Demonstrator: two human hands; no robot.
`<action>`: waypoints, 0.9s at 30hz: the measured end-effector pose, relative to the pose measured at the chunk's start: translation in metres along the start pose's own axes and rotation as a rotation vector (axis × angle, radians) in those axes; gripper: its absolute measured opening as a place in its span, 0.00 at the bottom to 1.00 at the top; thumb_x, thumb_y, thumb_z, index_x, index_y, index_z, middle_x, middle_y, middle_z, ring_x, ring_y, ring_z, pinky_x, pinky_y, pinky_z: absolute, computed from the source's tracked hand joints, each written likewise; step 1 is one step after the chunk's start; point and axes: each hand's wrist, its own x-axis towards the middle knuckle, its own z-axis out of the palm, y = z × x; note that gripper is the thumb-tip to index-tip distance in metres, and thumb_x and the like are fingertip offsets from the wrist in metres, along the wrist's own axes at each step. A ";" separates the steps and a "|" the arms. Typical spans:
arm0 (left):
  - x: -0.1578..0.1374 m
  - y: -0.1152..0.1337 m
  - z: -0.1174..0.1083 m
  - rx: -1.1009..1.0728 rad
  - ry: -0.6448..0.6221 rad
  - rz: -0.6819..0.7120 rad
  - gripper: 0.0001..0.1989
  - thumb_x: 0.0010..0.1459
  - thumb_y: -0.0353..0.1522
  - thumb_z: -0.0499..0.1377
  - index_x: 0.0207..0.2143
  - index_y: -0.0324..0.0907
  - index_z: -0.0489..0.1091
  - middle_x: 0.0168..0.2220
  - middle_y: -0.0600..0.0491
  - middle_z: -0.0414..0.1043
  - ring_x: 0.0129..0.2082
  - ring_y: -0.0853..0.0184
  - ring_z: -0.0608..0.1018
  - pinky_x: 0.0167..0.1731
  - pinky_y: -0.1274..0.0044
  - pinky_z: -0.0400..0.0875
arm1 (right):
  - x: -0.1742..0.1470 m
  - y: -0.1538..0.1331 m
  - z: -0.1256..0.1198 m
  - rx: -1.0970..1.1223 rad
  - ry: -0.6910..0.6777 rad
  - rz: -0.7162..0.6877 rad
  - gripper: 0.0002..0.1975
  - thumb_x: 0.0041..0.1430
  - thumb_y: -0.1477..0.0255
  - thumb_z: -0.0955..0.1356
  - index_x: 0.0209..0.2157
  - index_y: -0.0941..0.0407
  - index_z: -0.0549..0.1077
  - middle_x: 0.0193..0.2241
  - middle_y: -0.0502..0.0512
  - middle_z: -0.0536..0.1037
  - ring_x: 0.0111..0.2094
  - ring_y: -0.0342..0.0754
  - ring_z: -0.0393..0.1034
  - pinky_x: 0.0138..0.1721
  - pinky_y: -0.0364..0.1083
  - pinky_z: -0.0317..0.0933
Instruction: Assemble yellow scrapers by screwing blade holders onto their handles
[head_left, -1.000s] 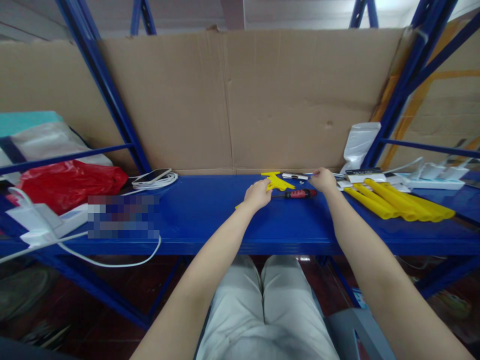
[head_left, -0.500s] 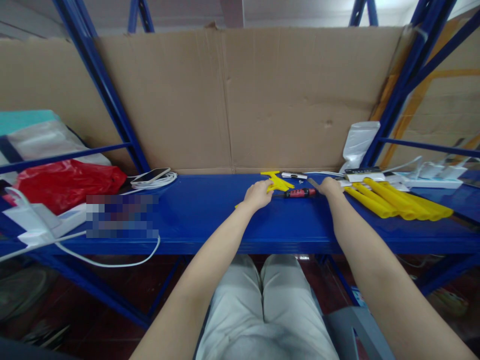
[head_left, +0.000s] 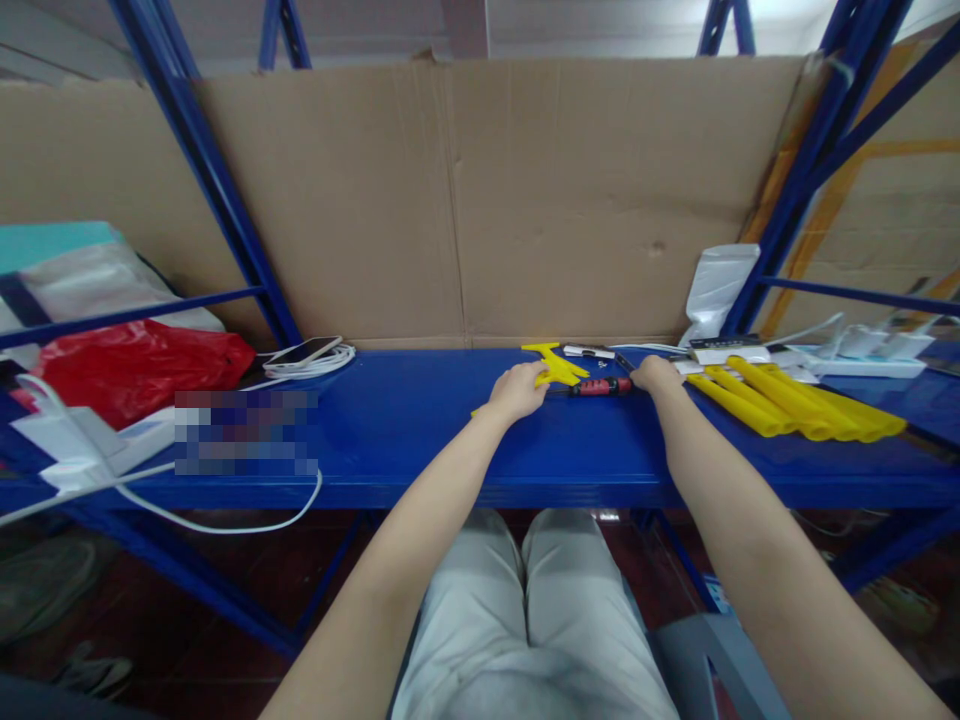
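My left hand (head_left: 519, 390) is closed around a yellow plastic part with a forked, T-shaped end (head_left: 556, 364). A small yellow tip also shows on the near side of that wrist. My right hand (head_left: 657, 374) is closed, its fingers pinching a small, thin dark strip (head_left: 624, 363) whose kind is too small to make out. Between the hands lies a screwdriver with a red and black handle (head_left: 598, 387), its handle end close to my right fingers. Behind it sits a small white and black item (head_left: 589, 351), with tiny metallic bits beside it.
Several yellow tubes (head_left: 787, 400) lie on the blue shelf (head_left: 405, 430) at right, before a white power strip (head_left: 862, 365). A clear plastic bag (head_left: 720, 290) leans there. At left are a phone with a coiled cable (head_left: 311, 360) and a red bag (head_left: 142, 365). Cardboard (head_left: 465, 200) stands behind.
The thin strip at my right fingertips has turned and now looks darker. My left hand and the yellow part have stayed almost still.
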 end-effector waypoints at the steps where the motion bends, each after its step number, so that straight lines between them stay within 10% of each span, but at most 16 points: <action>1: 0.000 0.000 0.000 0.000 -0.003 -0.004 0.16 0.58 0.32 0.55 0.50 0.44 0.69 0.53 0.50 0.69 0.51 0.62 0.72 0.50 0.73 0.65 | 0.001 0.000 0.001 0.000 0.010 -0.002 0.25 0.50 0.72 0.67 0.51 0.66 0.69 0.49 0.75 0.70 0.53 0.61 0.64 0.49 0.56 0.60; 11: 0.000 0.001 -0.001 -0.018 -0.023 -0.023 0.16 0.58 0.32 0.55 0.50 0.47 0.69 0.53 0.52 0.69 0.52 0.62 0.71 0.51 0.73 0.64 | -0.008 -0.004 -0.004 0.102 0.106 -0.009 0.30 0.53 0.59 0.66 0.50 0.68 0.69 0.49 0.77 0.69 0.53 0.64 0.62 0.48 0.59 0.58; 18: 0.000 0.000 -0.001 -0.015 -0.024 -0.014 0.17 0.58 0.33 0.55 0.50 0.46 0.69 0.52 0.51 0.69 0.52 0.62 0.71 0.51 0.73 0.64 | -0.019 -0.013 -0.016 0.228 0.306 -0.109 0.15 0.55 0.73 0.62 0.43 0.63 0.72 0.45 0.71 0.72 0.51 0.61 0.63 0.48 0.57 0.58; 27: -0.001 0.000 -0.001 0.028 -0.042 -0.063 0.18 0.57 0.33 0.56 0.51 0.47 0.68 0.50 0.50 0.71 0.51 0.61 0.72 0.50 0.71 0.65 | -0.035 -0.053 -0.007 0.780 -0.035 -0.688 0.08 0.49 0.68 0.67 0.24 0.58 0.70 0.25 0.52 0.74 0.29 0.44 0.66 0.35 0.44 0.61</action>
